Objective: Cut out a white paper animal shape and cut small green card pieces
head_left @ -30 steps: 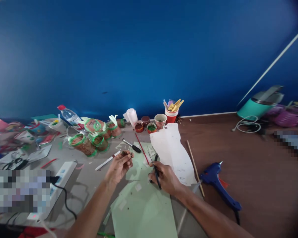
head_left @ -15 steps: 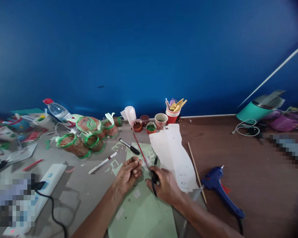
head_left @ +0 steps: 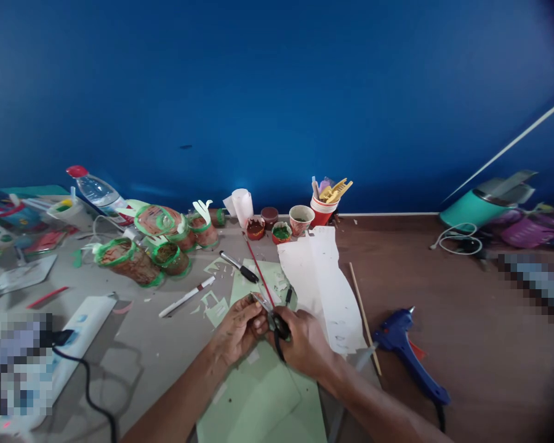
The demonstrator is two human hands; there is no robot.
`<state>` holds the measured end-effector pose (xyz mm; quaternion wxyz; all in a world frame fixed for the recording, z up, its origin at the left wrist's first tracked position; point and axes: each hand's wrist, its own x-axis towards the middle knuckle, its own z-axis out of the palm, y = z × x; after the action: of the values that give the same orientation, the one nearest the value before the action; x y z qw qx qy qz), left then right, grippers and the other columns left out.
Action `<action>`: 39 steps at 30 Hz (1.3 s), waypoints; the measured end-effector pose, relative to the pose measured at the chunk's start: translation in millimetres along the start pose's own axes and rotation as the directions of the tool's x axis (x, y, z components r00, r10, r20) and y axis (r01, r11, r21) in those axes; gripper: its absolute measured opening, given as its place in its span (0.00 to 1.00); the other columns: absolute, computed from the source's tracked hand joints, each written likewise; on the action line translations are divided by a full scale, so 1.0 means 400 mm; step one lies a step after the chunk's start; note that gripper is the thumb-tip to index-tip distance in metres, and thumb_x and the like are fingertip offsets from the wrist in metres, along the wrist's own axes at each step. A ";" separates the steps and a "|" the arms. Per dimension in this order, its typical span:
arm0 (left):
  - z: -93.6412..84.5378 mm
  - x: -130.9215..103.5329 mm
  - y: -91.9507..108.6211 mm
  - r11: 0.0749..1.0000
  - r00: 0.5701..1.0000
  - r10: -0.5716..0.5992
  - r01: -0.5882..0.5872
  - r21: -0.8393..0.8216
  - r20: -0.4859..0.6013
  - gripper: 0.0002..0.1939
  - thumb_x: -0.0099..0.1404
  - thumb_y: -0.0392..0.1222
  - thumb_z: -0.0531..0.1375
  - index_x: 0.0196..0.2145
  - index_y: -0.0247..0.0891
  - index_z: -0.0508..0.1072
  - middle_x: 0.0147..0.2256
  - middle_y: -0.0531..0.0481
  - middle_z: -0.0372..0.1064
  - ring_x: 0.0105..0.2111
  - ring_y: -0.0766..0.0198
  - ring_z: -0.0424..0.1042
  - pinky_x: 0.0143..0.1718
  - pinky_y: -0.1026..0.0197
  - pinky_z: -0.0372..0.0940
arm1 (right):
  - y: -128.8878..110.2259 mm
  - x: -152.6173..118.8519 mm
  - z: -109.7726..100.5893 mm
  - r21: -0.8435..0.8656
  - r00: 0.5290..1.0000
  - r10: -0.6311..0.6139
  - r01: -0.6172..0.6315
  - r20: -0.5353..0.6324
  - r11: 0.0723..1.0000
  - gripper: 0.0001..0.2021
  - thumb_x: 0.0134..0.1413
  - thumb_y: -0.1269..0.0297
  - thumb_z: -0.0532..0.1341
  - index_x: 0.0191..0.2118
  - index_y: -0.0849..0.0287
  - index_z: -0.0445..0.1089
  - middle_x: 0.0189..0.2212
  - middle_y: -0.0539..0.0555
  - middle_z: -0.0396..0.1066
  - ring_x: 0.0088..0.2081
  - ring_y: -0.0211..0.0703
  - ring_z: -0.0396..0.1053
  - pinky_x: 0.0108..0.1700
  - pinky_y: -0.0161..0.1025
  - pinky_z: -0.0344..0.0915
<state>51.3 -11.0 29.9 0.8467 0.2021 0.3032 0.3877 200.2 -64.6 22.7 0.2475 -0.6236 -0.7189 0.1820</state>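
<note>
My right hand [head_left: 302, 338] grips black-handled scissors [head_left: 281, 326], whose blades point up and left to the fingertips of my left hand. My left hand [head_left: 240, 326] is closed in a pinch; the small piece between its fingers is too hidden to name. Both hands are above a sheet of pale green paper [head_left: 258, 409]. Beyond them lie a red paintbrush [head_left: 260, 272] and a black and silver pen [head_left: 239, 266]. To the left are green paper scraps [head_left: 216, 309] and a white marker [head_left: 187, 296].
A blue glue gun [head_left: 409, 347] and a thin wooden stick [head_left: 364, 317] lie at right, beside torn white paper [head_left: 325, 283]. Paint cups [head_left: 282, 232] stand along the back. Brown and green painted jars [head_left: 132, 263], a bottle [head_left: 96, 195] and a power strip [head_left: 85, 326] occupy the left.
The scissors have moved up and left, so their blades now reach my left hand's fingertips. My two hands are closer together. The view has shifted slightly.
</note>
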 end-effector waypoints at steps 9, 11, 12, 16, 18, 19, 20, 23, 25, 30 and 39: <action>-0.006 0.002 -0.004 1.000 1.000 -0.011 0.010 0.028 0.019 0.11 0.51 0.37 0.69 0.26 0.32 0.69 0.18 0.58 0.57 0.17 0.76 0.54 0.20 0.70 0.52 | 0.008 -0.002 0.010 0.023 1.000 -0.021 0.021 -0.007 1.000 0.14 0.49 0.63 0.60 0.43 0.59 0.69 0.28 0.54 0.75 0.30 0.47 0.72 0.30 0.34 0.59; -0.004 0.003 -0.002 0.999 1.000 -0.017 0.016 0.036 0.025 0.11 0.51 0.38 0.69 0.26 0.32 0.69 0.17 0.58 0.57 0.17 0.76 0.54 0.20 0.70 0.52 | 0.009 -0.001 0.011 0.033 1.000 -0.026 0.026 -0.004 0.999 0.13 0.50 0.63 0.60 0.43 0.59 0.69 0.28 0.54 0.75 0.30 0.46 0.72 0.30 0.34 0.59; -0.003 0.003 -0.001 0.999 1.000 -0.020 0.019 0.040 0.025 0.11 0.51 0.38 0.68 0.26 0.32 0.69 0.17 0.58 0.57 0.17 0.76 0.54 0.20 0.70 0.52 | 0.010 0.000 0.011 0.037 1.000 -0.026 0.026 -0.005 0.999 0.13 0.50 0.63 0.60 0.43 0.59 0.69 0.28 0.54 0.75 0.30 0.46 0.72 0.30 0.34 0.60; -0.001 0.002 0.000 0.999 0.999 -0.026 0.025 0.047 0.022 0.12 0.50 0.38 0.69 0.24 0.33 0.68 0.17 0.58 0.57 0.17 0.76 0.54 0.20 0.70 0.52 | 0.011 0.000 0.013 0.038 0.999 -0.030 0.030 -0.013 0.999 0.13 0.50 0.63 0.60 0.43 0.59 0.69 0.29 0.55 0.75 0.30 0.45 0.72 0.31 0.34 0.60; -0.001 0.002 0.001 0.998 0.999 -0.029 0.028 0.048 0.024 0.12 0.50 0.38 0.69 0.24 0.33 0.68 0.17 0.58 0.57 0.17 0.75 0.54 0.20 0.70 0.52 | 0.011 -0.001 0.013 0.038 1.000 -0.026 0.027 -0.008 0.999 0.14 0.50 0.62 0.60 0.43 0.60 0.69 0.29 0.55 0.75 0.30 0.46 0.72 0.31 0.34 0.61; -0.002 0.001 0.001 0.998 0.999 -0.031 0.030 0.051 0.025 0.12 0.50 0.39 0.69 0.24 0.33 0.68 0.17 0.58 0.57 0.17 0.75 0.54 0.20 0.70 0.52 | 0.011 -0.001 0.013 0.038 1.000 -0.022 0.022 -0.004 0.999 0.14 0.50 0.62 0.60 0.43 0.60 0.69 0.29 0.56 0.75 0.30 0.46 0.72 0.31 0.34 0.61; -0.002 0.001 0.001 0.998 0.999 -0.034 0.032 0.054 0.025 0.12 0.51 0.39 0.68 0.24 0.33 0.68 0.17 0.58 0.57 0.17 0.75 0.54 0.20 0.70 0.52 | 0.011 -0.001 0.013 0.038 1.000 -0.018 0.018 0.001 0.999 0.14 0.50 0.62 0.60 0.43 0.60 0.69 0.29 0.56 0.75 0.30 0.46 0.72 0.31 0.34 0.61; -0.005 -0.001 0.002 0.997 0.999 -0.039 0.038 0.065 0.025 0.12 0.51 0.39 0.68 0.24 0.33 0.68 0.17 0.57 0.57 0.17 0.75 0.55 0.20 0.69 0.52 | 0.012 0.000 0.014 0.033 1.000 -0.011 0.011 0.013 0.999 0.14 0.50 0.63 0.60 0.43 0.60 0.69 0.28 0.56 0.75 0.31 0.46 0.72 0.32 0.34 0.62; -0.006 -0.001 0.002 0.997 0.999 -0.036 0.034 0.073 0.021 0.12 0.51 0.39 0.68 0.24 0.33 0.68 0.17 0.57 0.57 0.17 0.75 0.55 0.20 0.69 0.52 | 0.013 0.000 0.014 0.037 1.000 -0.014 0.013 0.021 0.999 0.14 0.49 0.64 0.60 0.43 0.60 0.69 0.28 0.55 0.75 0.30 0.46 0.72 0.32 0.34 0.62; -0.001 -0.002 0.006 0.995 0.999 -0.035 0.036 0.090 -0.003 0.14 0.48 0.40 0.70 0.23 0.33 0.68 0.16 0.57 0.57 0.17 0.75 0.55 0.20 0.69 0.52 | 0.012 0.000 0.013 0.069 0.999 -0.023 0.021 0.028 0.997 0.14 0.49 0.65 0.60 0.44 0.60 0.69 0.29 0.55 0.75 0.30 0.46 0.73 0.32 0.35 0.63; -0.003 -0.001 0.006 0.996 1.000 -0.019 0.019 0.092 0.003 0.13 0.50 0.39 0.69 0.23 0.33 0.67 0.17 0.57 0.57 0.17 0.75 0.55 0.20 0.69 0.53 | 0.013 0.000 0.011 0.089 0.999 0.013 -0.017 0.036 0.996 0.12 0.49 0.64 0.61 0.41 0.60 0.71 0.29 0.57 0.76 0.30 0.48 0.73 0.32 0.35 0.64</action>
<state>48.8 -9.8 30.8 0.8408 0.2388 0.3209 0.3647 201.8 -63.4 15.9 0.2609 -0.6139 -0.7096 0.2268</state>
